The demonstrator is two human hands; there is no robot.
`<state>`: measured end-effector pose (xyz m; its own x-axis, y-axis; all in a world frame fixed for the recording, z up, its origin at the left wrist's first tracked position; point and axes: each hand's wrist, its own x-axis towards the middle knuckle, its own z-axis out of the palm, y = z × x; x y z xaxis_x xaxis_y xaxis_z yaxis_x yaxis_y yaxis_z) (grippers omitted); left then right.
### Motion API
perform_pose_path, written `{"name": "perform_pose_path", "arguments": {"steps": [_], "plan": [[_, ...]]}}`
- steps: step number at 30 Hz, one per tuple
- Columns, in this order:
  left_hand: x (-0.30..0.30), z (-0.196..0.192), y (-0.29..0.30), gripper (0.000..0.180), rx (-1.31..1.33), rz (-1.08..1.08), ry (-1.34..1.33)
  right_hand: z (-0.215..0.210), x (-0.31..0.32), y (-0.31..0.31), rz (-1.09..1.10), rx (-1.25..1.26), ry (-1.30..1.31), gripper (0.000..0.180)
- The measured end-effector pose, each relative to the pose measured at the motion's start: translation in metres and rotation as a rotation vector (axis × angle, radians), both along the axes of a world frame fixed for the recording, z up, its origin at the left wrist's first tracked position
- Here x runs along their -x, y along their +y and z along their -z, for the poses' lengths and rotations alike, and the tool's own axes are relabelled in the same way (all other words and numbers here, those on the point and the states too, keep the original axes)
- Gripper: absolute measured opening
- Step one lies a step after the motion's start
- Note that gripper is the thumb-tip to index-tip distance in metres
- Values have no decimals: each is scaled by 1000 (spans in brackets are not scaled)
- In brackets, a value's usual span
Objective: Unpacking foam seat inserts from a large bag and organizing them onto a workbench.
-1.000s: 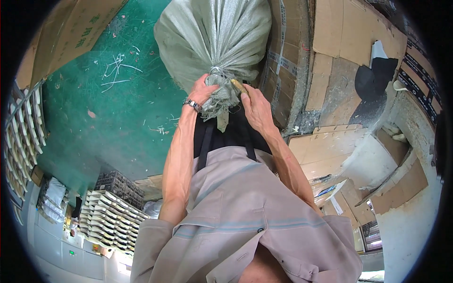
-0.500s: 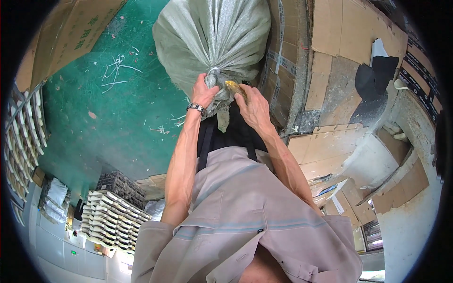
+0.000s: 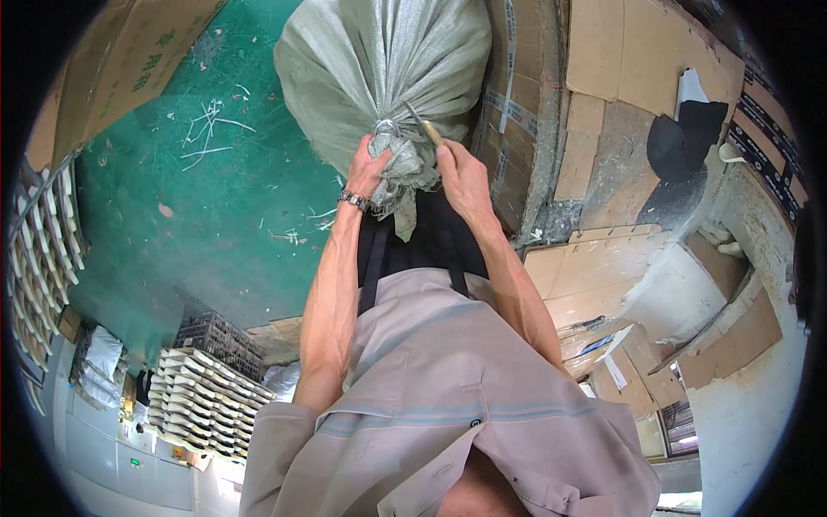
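A large grey-green woven sack [image 3: 379, 69] stands in front of me, its mouth gathered and tied into a bunched neck [image 3: 398, 164] that points toward me. My left hand [image 3: 365, 172], with a metal watch on the wrist, is closed around the left side of this neck. To the right of it my right hand [image 3: 465, 179] grips what looks like a small knife [image 3: 430, 132] by its tan handle. Its thin dark blade slants up and left against the sack, just above and right of the tie. Frayed sack edges hang below the neck.
Green floor [image 3: 198, 241] with white strips [image 3: 211, 129] and scraps lies to the left. A taped cardboard box [image 3: 514, 103] stands close on the right, by flattened cardboard. Racks of pale stacked pieces [image 3: 207, 401] and a dark crate [image 3: 221, 340] are at lower left.
My right hand has turned the knife, so its blade now shows, pointing up at the sack beside the tie. My left hand keeps its hold, and the sack has shifted slightly left.
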<state>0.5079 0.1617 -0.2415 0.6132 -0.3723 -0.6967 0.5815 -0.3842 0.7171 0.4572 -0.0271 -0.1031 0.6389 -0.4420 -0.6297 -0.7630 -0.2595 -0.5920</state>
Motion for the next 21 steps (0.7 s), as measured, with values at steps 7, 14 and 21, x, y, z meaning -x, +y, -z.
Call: {"name": "perform_pose_path", "arguments": {"steps": [7, 14, 21], "plan": [[-1, 19, 18, 71, 535, -521, 717, 9, 33, 33, -124, 28, -178, 36], [-62, 23, 5, 94, -152, 166, 336, -2, 40, 49, -366, 131, -63, 39], [-49, 23, 20, 53, -54, 109, 257, -17, 43, 20, -206, 162, -103, 35]]}}
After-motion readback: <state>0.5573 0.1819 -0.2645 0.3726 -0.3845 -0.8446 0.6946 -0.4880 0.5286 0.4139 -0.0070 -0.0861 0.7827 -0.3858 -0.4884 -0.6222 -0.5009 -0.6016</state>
